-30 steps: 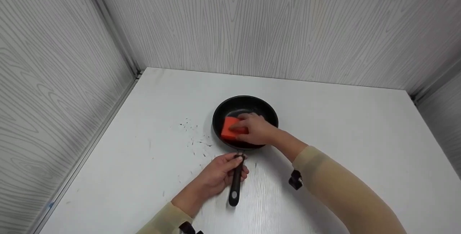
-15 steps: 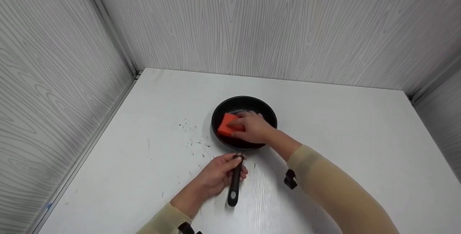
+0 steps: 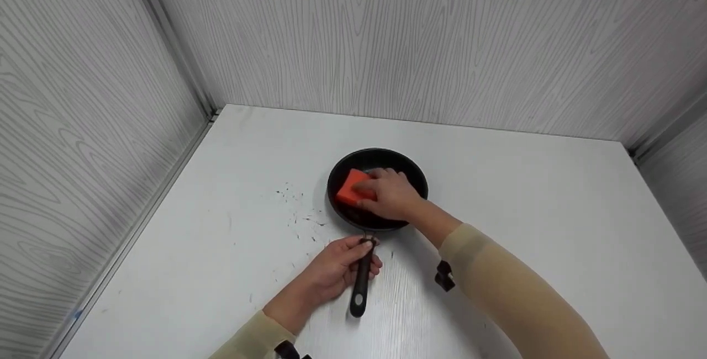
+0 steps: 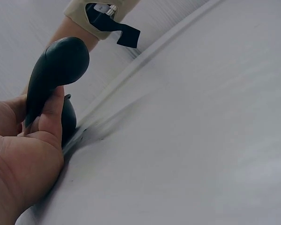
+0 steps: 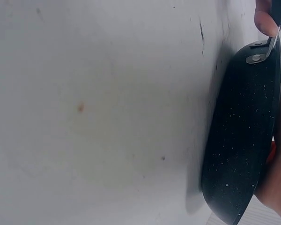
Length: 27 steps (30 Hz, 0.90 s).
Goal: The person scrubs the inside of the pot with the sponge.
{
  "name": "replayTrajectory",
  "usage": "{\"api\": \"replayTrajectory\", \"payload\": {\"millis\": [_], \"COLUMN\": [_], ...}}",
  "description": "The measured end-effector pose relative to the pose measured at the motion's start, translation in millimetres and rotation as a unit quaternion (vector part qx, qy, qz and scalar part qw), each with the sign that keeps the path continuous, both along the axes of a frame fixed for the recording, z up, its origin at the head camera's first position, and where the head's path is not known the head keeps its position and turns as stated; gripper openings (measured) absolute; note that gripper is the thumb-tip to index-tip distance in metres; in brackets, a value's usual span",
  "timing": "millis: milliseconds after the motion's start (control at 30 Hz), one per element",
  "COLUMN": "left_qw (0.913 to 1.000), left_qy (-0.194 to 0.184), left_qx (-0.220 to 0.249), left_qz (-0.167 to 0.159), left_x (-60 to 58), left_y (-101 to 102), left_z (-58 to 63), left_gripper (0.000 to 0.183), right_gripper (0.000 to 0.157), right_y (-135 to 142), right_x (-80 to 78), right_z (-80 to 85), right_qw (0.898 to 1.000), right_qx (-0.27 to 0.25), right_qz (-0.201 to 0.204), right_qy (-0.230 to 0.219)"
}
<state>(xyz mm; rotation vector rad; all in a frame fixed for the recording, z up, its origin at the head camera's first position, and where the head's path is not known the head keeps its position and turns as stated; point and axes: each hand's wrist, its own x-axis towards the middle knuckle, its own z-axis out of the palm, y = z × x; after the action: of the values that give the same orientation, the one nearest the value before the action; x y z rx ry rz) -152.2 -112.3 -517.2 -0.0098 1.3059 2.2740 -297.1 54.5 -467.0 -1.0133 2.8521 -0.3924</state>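
A black frying pan (image 3: pixel 378 158) sits on the white table in the head view, its handle (image 3: pixel 360 287) pointing toward the person. My left hand (image 3: pixel 337 268) grips that handle near the pan, thumb on top. Inside the pan, my right hand (image 3: pixel 392 196) holds an orange sponge (image 3: pixel 349 189) against the left part of the bottom. In the left wrist view the handle's rounded end (image 4: pixel 68 61) rises above the left hand (image 4: pixel 28 159). The right wrist view shows the pan's speckled outer wall (image 5: pixel 241 126), with the right hand (image 5: pixel 276 183) reaching over the rim and mostly hidden.
The white table (image 3: pixel 525 210) spreads around the pan. Dark marks and specks (image 3: pixel 306 218) lie left of the pan. A grained back wall (image 3: pixel 386 44) and a left side wall (image 3: pixel 83 154) enclose the table, with another wall at the right.
The right hand has shifted the sponge slightly away from the person inside the pan, and the sponge has turned a little. The left hand keeps its grip on the handle.
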Motion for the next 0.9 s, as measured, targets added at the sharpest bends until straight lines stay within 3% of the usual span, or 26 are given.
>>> {"api": "replayTrajectory", "payload": {"millis": [900], "left_qw": [1.0], "left_qy": [-0.004], "left_qx": [-0.001], "left_qz": [0.001], "left_x": [0.2], "left_y": [0.2], "left_z": [1.4], "left_gripper": [0.036], "right_gripper": [0.044], "right_y": [3.5], "right_x": [0.7], "right_z": [0.3], "right_qw": [0.996], "right_qx": [0.023], "right_qz": [-0.074], "right_qy": [0.037]}}
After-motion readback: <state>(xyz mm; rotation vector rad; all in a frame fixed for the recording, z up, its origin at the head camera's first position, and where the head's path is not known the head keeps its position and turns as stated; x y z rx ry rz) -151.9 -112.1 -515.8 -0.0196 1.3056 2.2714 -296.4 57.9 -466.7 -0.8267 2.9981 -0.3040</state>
